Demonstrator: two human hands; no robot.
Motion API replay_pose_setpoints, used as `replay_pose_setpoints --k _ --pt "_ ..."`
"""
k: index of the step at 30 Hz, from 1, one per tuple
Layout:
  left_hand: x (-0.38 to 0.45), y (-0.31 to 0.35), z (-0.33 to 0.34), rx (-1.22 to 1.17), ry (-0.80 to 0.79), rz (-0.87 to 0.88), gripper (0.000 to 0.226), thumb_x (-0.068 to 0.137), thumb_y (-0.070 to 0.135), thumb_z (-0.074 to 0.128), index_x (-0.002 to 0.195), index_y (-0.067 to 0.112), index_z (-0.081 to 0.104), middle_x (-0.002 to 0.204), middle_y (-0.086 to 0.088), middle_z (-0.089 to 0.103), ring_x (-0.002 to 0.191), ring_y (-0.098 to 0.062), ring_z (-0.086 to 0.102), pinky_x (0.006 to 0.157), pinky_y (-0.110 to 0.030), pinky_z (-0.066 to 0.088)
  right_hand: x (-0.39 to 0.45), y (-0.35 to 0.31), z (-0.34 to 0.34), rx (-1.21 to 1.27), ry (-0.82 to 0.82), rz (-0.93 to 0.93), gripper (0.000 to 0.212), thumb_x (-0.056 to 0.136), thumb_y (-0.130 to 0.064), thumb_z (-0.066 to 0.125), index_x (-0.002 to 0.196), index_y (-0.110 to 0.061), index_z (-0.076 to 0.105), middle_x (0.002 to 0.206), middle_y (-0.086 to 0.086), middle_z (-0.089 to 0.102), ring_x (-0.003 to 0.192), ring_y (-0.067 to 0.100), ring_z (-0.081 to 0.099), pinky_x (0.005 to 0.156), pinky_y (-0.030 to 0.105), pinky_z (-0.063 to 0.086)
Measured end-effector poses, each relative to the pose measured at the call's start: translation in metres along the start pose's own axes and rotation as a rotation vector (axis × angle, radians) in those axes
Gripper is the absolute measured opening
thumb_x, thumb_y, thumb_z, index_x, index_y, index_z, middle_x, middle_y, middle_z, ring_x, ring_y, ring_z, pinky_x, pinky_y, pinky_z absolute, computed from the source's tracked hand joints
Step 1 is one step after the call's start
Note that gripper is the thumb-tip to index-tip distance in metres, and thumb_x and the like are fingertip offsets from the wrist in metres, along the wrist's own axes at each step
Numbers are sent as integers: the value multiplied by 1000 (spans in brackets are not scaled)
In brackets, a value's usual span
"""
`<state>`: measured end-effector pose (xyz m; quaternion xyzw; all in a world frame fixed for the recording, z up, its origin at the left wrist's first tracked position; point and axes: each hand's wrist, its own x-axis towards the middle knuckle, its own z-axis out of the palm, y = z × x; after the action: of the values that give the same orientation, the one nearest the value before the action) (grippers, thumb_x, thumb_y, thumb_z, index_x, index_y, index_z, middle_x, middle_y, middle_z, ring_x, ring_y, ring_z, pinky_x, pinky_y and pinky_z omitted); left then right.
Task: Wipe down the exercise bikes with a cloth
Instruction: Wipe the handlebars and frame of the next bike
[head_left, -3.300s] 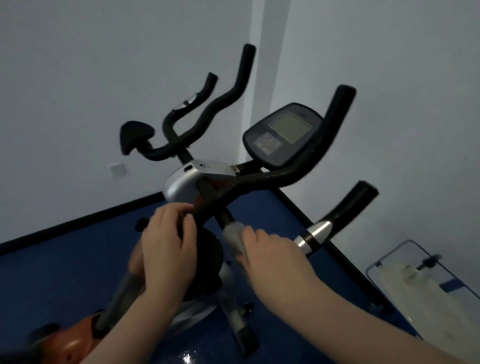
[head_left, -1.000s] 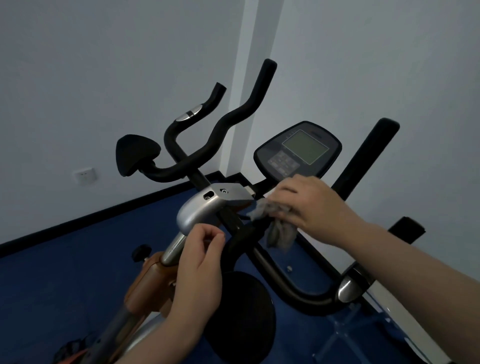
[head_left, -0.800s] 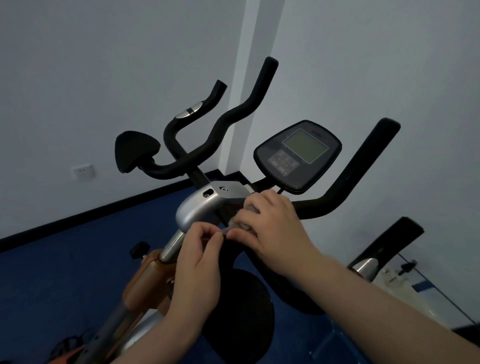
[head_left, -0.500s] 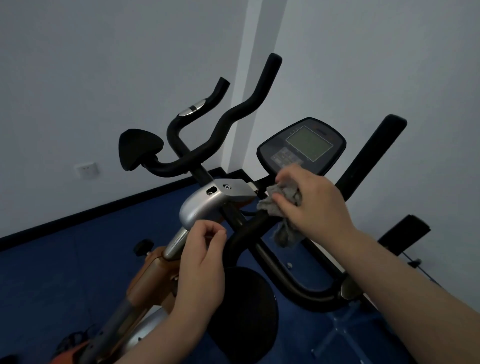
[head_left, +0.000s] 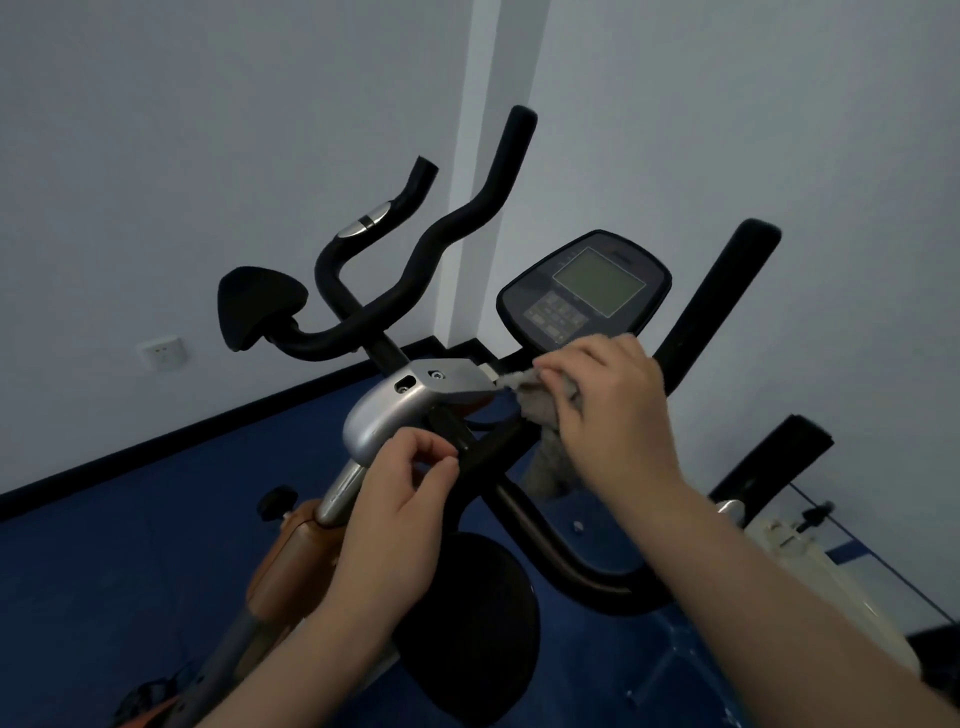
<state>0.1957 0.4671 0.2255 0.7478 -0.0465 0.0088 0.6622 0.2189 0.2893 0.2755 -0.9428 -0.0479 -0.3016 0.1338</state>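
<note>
cloth: mostly hidden under right hand | console buttons: unreadable (too small)

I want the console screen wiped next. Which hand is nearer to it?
Right. The right hand, gripping the grey cloth, sits just below the console. The left hand is lower and further left, by the silver stem cover.
</note>
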Motion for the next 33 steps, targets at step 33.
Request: replay_pose_setpoints --k 33 --pt "24 15 15 76 -110 30 11 89 23 55 88 33 60 85 11 65 78 0 62 70 -25 46 -13 29 -30 -14 -137 34 20 91 -23 59 109 -21 68 108 -6 61 104 15 47 89 35 42"
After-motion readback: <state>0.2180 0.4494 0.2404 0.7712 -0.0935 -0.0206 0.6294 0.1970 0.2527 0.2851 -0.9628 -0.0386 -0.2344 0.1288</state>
